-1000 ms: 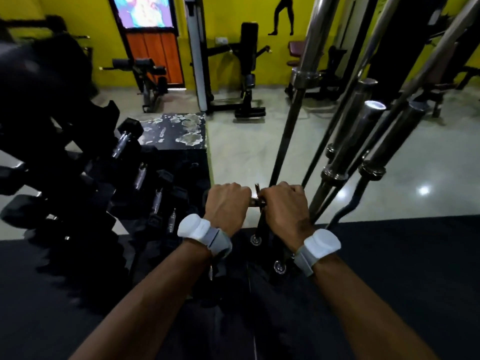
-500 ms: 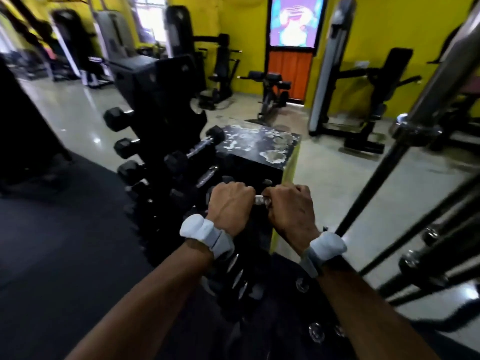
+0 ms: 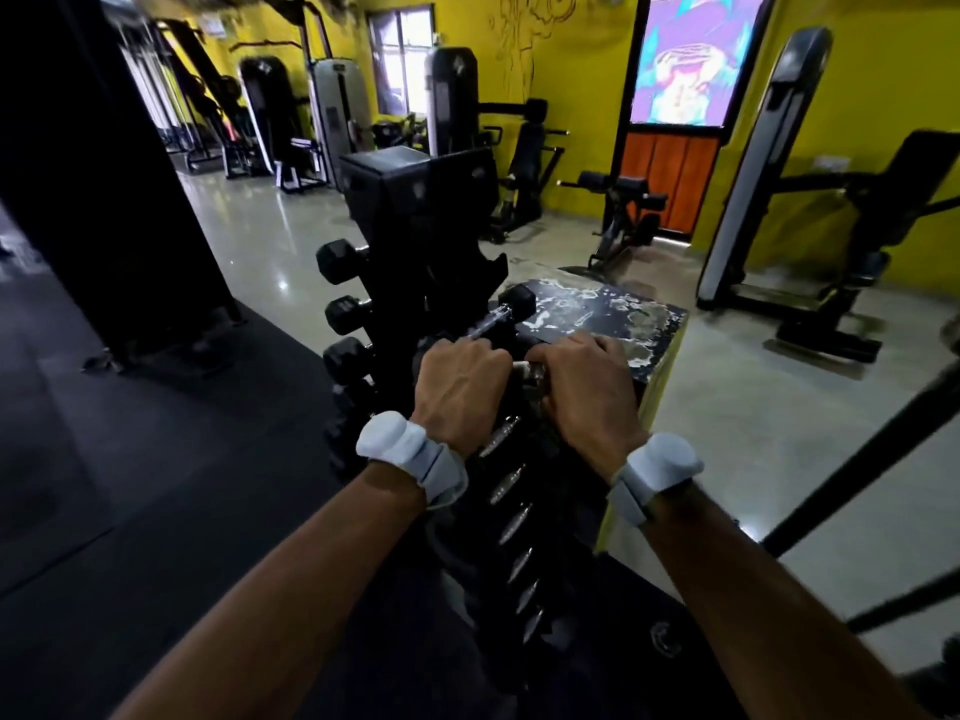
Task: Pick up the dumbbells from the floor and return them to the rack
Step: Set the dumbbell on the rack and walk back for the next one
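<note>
A tall black dumbbell rack [image 3: 415, 262] fills the middle of the frame, a worn black box [image 3: 613, 314] to its right. At centre, the left hand [image 3: 460, 389] and right hand [image 3: 584, 389] curl their fingers around one dumbbell's metal handle [image 3: 525, 367], held over the rack's lower tiers.

Bare forearms, bulky white-and-grey band on each wrist, left [image 3: 410, 459], right [image 3: 655, 475]

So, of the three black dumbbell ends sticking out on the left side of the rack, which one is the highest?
The top dumbbell end, beside the rack, just under its boxy head; the other two sit stacked directly below it.
</note>
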Tool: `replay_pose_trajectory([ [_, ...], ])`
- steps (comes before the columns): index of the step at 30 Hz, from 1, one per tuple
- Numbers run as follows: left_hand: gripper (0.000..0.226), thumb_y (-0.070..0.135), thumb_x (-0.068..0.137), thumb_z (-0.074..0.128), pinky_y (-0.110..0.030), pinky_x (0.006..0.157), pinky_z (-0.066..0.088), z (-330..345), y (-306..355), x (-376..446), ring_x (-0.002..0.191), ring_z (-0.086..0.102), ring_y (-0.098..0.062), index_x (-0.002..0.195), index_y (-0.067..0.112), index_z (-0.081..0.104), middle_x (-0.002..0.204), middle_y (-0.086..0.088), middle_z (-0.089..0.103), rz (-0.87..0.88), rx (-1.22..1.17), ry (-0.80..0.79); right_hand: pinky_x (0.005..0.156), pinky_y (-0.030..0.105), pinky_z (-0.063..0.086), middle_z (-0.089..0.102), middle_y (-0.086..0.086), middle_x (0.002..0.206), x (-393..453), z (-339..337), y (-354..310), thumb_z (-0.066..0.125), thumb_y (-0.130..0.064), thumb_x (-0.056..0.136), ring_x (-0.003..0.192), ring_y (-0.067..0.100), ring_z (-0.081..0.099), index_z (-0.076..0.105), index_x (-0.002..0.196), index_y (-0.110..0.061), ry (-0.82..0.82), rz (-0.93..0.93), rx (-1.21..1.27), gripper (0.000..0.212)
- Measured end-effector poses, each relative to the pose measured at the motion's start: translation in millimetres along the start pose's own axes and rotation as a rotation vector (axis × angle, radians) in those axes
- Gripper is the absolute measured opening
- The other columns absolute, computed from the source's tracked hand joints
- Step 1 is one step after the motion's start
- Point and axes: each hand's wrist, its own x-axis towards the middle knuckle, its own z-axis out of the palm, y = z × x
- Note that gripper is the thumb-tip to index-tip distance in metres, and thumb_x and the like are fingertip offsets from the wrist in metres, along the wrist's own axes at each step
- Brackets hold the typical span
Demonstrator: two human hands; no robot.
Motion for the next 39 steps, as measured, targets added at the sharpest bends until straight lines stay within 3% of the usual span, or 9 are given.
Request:
replay_pose_trajectory([
  [6,0.013,0.030,0.093,0.057,-0.035,0.074,0.041,-1,-31,29,0.087,0.062,-0.025,0.098,0.025,0.068,0.095,0.000,0.065,0.002,0.030,0.076,0.095,0.041,0.043,0.070,-0.002,0.099,35,-14,-13,0.060,-0.022,0.069,0.104,0.025,0.059,0.072,0.105,-0.030,0.069,-0.007,0.025,0.039],
  [11,0.011,0.025,0.091,0.061,-0.036,0.080,0.043,-1,-48,53,0.093,0.062,-0.026,0.098,0.024,0.068,0.097,-0.002,0.066,-0.006,0.014,0.133,0.086,0.041,0.043,0.070,0.002,0.093,66,-20,-19,0.057,-0.013,0.073,0.097,0.028,0.058,0.074,0.098,-0.028,0.174,0.019,-0.004,0.034],
  [18,0.027,0.020,0.085,0.059,-0.039,0.090,0.038,5,-56,67,0.097,0.056,-0.029,0.111,0.018,0.066,0.102,-0.006,0.061,-0.034,0.055,0.231,0.086,0.039,0.046,0.068,0.002,0.091,95,-18,-19,0.058,-0.018,0.081,0.096,0.028,0.060,0.073,0.094,-0.026,0.190,-0.017,-0.013,0.021],
  [24,0.029,0.020,0.087,0.059,-0.040,0.091,0.039,7,-48,84,0.099,0.056,-0.031,0.114,0.016,0.068,0.105,-0.008,0.062,-0.120,0.078,0.198,0.082,0.035,0.042,0.068,0.000,0.086,120,-8,-1,0.064,-0.019,0.077,0.093,0.026,0.061,0.072,0.091,-0.026,0.209,-0.077,0.011,0.018],
  [39,0.030,0.025,0.080,0.060,-0.038,0.092,0.039,23,-43,102,0.101,0.056,-0.031,0.108,0.019,0.069,0.105,-0.008,0.063,-0.208,0.083,0.141,0.101,0.039,0.042,0.068,-0.002,0.095,154,21,21,0.058,-0.024,0.080,0.101,0.023,0.060,0.073,0.097,-0.028,0.132,-0.196,0.072,0.022],
])
